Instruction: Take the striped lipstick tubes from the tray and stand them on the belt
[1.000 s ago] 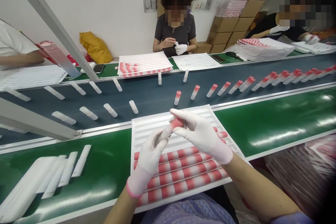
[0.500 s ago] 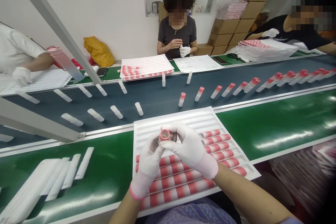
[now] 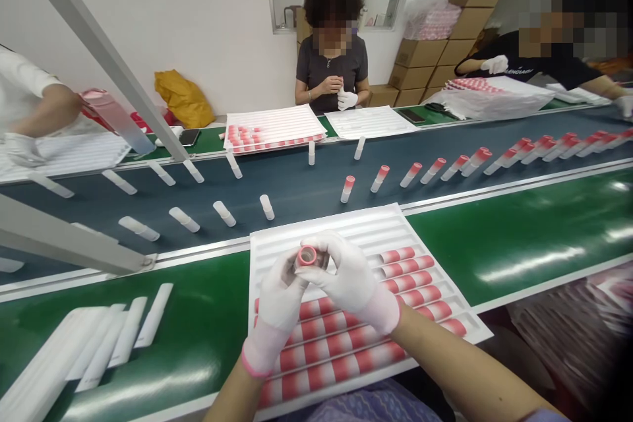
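Note:
Both my hands wear white gloves and meet over the tray. Between them is a small tube with a red rim [image 3: 307, 256], its open end tilted up toward me. My left hand [image 3: 279, 293] grips it from the left, fingers closed. My right hand [image 3: 346, 277] pinches it from the right with thumb and fingers. Most of the tube's body is hidden behind the gloves. Beneath lies a white ridged tray [image 3: 390, 219], its nearer grooves filled with rows of red-and-white tubes [image 3: 341, 343].
A dark conveyor belt [image 3: 301, 211] runs across, carrying upright red-topped tubes [image 3: 380, 178] and white tubes [image 3: 225, 213]. White pieces [image 3: 131, 330] lie on the green bench [image 3: 208, 316] at left. A metal post [image 3: 99, 46] slants at left. Across the belt sits a co-worker [image 3: 331, 69]; others work either side.
My hands still hold the tube, shifted slightly left in view. Tubes on the belt appear slightly further right. The co-worker at right has an arm stretched toward the belt.

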Demonstrator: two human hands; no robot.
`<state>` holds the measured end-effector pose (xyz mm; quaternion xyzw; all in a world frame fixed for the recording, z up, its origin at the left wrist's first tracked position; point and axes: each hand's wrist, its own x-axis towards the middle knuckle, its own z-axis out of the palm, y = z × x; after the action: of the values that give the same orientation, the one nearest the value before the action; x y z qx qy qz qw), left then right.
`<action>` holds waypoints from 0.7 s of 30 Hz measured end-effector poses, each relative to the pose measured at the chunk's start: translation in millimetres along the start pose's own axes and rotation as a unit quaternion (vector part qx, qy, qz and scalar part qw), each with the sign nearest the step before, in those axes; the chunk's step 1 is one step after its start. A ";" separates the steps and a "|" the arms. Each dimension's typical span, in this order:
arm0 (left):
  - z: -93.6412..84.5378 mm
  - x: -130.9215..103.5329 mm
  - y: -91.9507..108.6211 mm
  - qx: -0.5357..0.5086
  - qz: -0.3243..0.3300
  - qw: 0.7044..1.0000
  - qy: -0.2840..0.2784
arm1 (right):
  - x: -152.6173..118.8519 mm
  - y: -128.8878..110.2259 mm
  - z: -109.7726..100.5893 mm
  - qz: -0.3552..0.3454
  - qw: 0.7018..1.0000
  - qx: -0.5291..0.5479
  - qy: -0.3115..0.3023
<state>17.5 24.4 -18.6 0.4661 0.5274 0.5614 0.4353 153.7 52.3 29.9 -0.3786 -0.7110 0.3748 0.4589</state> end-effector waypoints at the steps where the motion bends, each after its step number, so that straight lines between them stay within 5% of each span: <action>1: -1.7 3.5 -0.4 0.002 0.000 1.000 -0.010 | 2.7 2.1 0.6 0.000 1.000 -0.001 -0.006; 6: -12.0 18.4 0.3 0.015 -0.023 0.996 -0.084 | 19.7 6.6 1.8 0.034 0.999 0.015 -0.037; 14: -16.8 29.5 -0.7 0.070 -0.053 0.989 -0.119 | 29.4 17.8 2.0 0.051 0.997 0.014 -0.048; 18: -21.9 70.5 -7.6 0.216 0.003 0.976 0.012 | 73.2 57.1 -7.4 0.057 0.996 -0.021 0.065; 21: -20.7 112.1 -13.8 0.261 -0.020 0.960 0.099 | 113.9 98.2 -15.1 0.092 0.987 -0.073 0.112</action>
<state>-23.8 131.4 -25.4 0.4946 0.7055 0.4388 0.2551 153.6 198.1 -10.1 -0.5149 -0.6427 0.3178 0.4699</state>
